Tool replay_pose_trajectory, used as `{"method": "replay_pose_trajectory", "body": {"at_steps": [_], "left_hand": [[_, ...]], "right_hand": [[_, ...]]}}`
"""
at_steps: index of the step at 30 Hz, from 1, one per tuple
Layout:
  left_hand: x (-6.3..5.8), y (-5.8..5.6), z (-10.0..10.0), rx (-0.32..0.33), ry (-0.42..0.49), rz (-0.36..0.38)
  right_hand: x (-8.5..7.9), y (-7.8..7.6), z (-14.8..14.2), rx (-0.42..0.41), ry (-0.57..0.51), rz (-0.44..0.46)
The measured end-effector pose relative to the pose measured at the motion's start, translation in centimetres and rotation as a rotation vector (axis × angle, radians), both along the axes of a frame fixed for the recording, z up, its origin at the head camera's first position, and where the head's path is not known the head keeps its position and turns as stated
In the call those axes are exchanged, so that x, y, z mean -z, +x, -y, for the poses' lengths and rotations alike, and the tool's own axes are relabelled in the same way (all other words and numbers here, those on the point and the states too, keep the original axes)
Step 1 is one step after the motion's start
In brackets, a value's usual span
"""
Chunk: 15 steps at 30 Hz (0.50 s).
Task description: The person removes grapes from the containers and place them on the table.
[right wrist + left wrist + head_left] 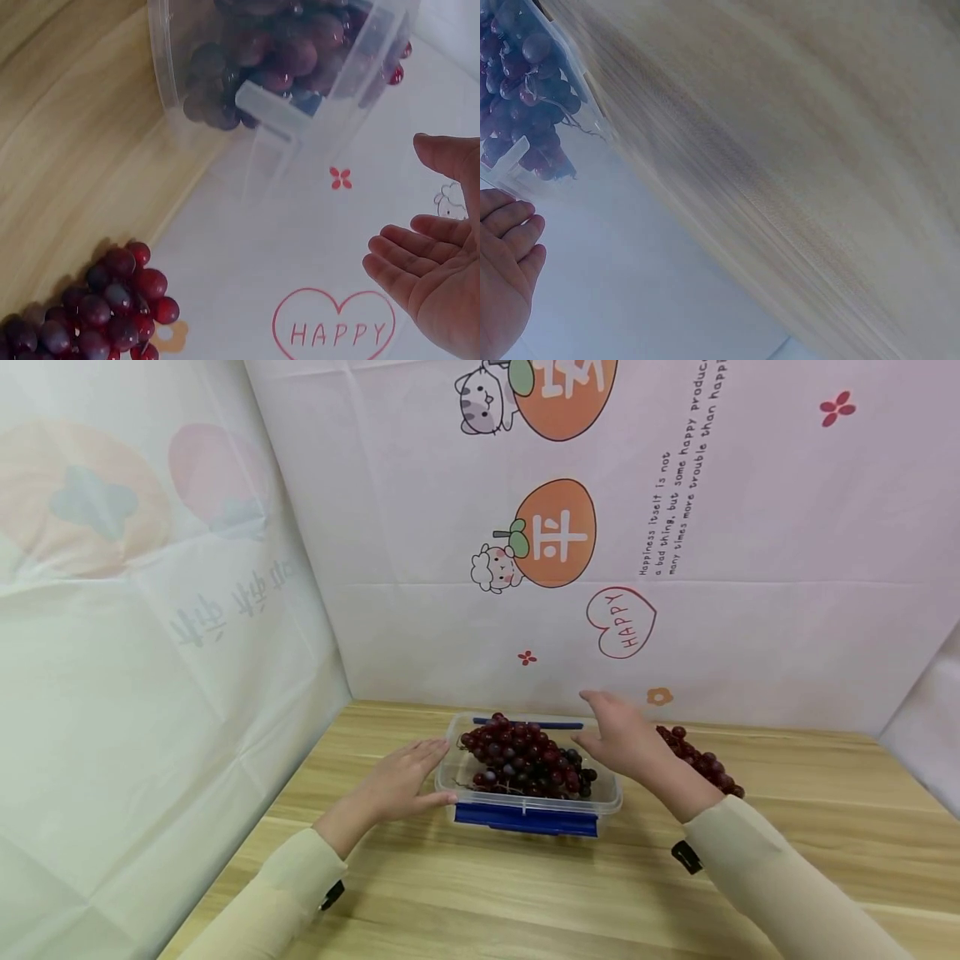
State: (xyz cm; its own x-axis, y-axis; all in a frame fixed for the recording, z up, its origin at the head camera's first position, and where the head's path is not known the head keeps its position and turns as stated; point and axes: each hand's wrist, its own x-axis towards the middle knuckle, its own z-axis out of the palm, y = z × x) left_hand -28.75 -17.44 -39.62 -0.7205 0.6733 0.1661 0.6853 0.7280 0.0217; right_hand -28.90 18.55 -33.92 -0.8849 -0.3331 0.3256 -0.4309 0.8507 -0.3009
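Note:
A clear plastic box [611, 802] with blue clips [525, 818] stands on the table, and a bunch of dark red grapes [517, 752] lies inside it. At the box's left end is my left hand [401, 781], fingers fairly straight and close to the rim; whether they touch it I cannot tell. My right hand [622, 739] hovers by the box's right end. In the right wrist view its thumb and fingers are spread, with nothing between them. A second bunch of red grapes [705, 764] lies right of the box, partly hidden behind my right forearm.
The wooden table [465, 893] stretches in front of the box and to both sides. A white printed cloth [420, 635] hangs behind the table, close to the box's back. Another white sheet [150, 735] covers the left side.

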Motion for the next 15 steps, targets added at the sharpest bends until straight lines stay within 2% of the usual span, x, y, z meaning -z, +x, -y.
{"method": "replay_pose_trajectory", "body": {"at_steps": [9,15], "left_hand": [[0.1,0.0,0.1,-0.003,-0.004,-0.012],[0.0,0.2,-0.1,-0.008,-0.002,-0.012]], "right_hand": [[0.8,-0.1,2.1,-0.044,-0.005,0.049],[1.3,-0.1,3.2,-0.05,0.012,0.116]]}}
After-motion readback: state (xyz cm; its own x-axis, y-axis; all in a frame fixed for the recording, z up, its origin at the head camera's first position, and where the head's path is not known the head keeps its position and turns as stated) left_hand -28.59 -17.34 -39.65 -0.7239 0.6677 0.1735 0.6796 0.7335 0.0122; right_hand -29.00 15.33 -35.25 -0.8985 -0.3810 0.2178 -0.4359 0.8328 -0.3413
